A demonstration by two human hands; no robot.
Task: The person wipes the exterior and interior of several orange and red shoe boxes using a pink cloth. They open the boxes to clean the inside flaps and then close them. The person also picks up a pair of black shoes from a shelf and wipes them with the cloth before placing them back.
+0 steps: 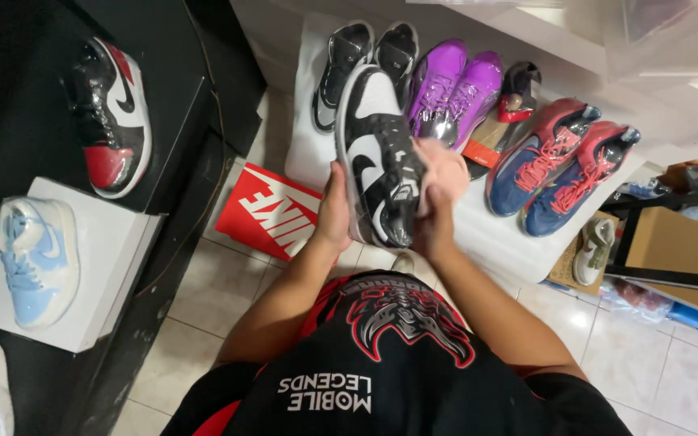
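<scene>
Both hands on one black-and-white sneaker [377,157] — left hand [334,211] grips its side, right hand [438,190] wraps fingers around the heel, held above the white shelf [494,242] of shoes — purple pair [454,93] just behind.

One black-and-white sneaker [377,157] in hand, perhaps ten other sneakers, one red shoebox [268,211], two white boxes
</scene>
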